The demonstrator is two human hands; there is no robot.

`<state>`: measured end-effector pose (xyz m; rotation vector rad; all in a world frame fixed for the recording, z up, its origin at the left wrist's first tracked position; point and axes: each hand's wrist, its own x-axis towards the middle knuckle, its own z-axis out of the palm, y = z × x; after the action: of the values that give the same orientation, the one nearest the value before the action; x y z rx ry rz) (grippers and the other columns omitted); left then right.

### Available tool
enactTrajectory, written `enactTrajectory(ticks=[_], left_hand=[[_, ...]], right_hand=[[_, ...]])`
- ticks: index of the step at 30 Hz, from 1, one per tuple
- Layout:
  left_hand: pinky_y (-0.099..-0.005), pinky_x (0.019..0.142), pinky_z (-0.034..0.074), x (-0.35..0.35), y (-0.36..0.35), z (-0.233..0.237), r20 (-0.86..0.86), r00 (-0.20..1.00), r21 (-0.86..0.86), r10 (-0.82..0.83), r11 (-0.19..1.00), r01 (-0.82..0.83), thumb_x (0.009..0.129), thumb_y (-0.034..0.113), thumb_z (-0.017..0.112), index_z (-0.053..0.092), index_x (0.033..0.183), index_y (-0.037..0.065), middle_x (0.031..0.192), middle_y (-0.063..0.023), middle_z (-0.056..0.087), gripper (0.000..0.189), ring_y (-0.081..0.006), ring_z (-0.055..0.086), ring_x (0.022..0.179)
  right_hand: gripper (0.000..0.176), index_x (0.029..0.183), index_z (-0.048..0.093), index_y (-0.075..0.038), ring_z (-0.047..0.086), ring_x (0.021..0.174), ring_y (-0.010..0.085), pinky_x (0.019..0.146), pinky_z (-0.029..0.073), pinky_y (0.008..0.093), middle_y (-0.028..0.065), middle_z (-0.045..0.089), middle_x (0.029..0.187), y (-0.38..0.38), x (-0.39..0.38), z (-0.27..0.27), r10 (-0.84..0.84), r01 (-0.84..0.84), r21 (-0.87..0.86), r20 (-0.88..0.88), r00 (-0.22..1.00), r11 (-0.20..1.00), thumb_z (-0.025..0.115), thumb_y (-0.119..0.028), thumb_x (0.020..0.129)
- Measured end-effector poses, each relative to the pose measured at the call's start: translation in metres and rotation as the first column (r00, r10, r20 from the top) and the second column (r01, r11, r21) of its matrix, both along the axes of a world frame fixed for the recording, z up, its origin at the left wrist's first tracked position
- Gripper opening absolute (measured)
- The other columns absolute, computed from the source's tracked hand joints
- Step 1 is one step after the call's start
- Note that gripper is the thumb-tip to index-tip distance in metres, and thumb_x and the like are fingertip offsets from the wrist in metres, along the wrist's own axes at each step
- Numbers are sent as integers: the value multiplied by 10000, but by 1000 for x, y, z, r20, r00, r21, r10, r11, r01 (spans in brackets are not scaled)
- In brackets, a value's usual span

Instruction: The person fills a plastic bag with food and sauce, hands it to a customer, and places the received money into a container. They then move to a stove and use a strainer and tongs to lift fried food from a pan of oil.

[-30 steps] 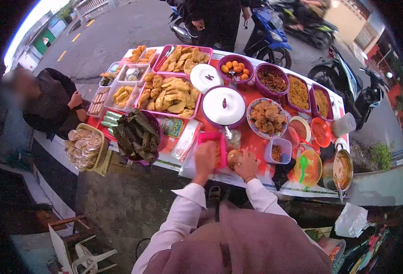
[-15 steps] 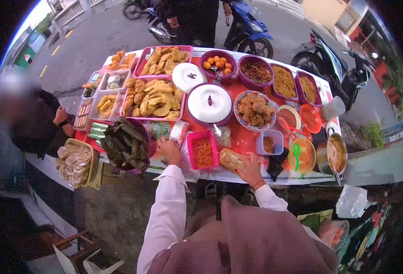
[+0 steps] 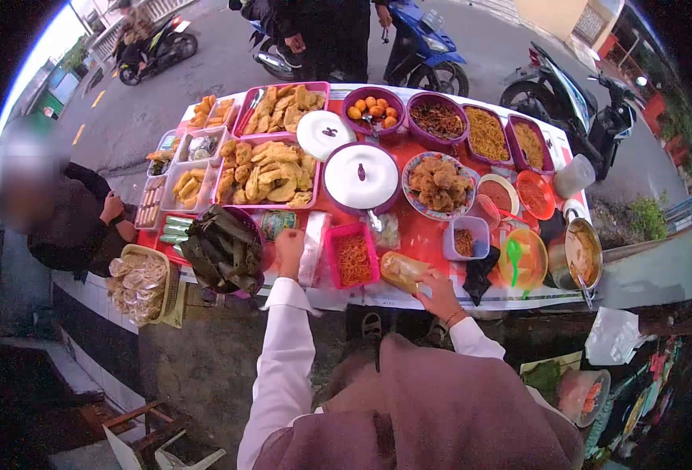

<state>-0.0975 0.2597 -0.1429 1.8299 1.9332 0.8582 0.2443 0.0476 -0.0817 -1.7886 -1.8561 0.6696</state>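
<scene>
My right hand (image 3: pixel 438 294) grips the end of a clear plastic bag of yellowish-brown food (image 3: pixel 403 272) at the table's near edge. Left of that bag is a pink container of reddish noodles (image 3: pixel 353 260). My left hand (image 3: pixel 289 249) is raised with its fingers bunched together; whether something thin is in them is hidden. Right beside it lies a stack of white plastic bags (image 3: pixel 313 249). A green-labelled packet (image 3: pixel 278 223) is just beyond the fingers, and a pile of dark leaf-wrapped parcels (image 3: pixel 222 251) sits to the left.
Fried snacks (image 3: pixel 271 172), a white-lidded pot (image 3: pixel 360 177), a plate of fried pieces (image 3: pixel 440 186) and a steel pot (image 3: pixel 583 252) crowd the table. Another person (image 3: pixel 72 204) is at the left end. Motorbikes (image 3: pixel 577 117) stand beyond; a basket of bagged crackers (image 3: pixel 138 282) juts out.
My left hand has lifted slightly off the white bags, its fingers drawn together. My right hand keeps hold of the food bag, tilting it a little. A motorbike with a rider has appeared at upper left.
</scene>
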Motion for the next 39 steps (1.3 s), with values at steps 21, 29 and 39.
enactTrajectory(ticks=[21,29,39], left_hand=[[-274,695,500,139,-141,153,990,-99,-50,100,907,417,938,120,475,524,1059,90,979,-29,601,134,-132,597,844],[-340,795,498,144,-142,178,960,-48,-129,274,589,797,936,190,480,530,1082,54,1022,-84,600,206,-209,606,906],[-256,668,513,187,-130,185,990,129,-143,63,524,840,839,85,635,586,1042,3,915,-71,647,225,-141,624,763]], right_hand=[[775,1372,288,-76,491,1093,185,901,436,328,79,446,1245,55,-51,123,-115,10,-115,-978,174,993,742,-159,750],[527,1250,446,-55,615,825,115,742,486,244,63,661,866,48,9,165,25,198,171,-814,580,965,597,60,758],[439,1122,556,-38,604,811,101,708,494,230,39,637,949,10,87,150,-199,643,118,-895,398,757,642,75,707]])
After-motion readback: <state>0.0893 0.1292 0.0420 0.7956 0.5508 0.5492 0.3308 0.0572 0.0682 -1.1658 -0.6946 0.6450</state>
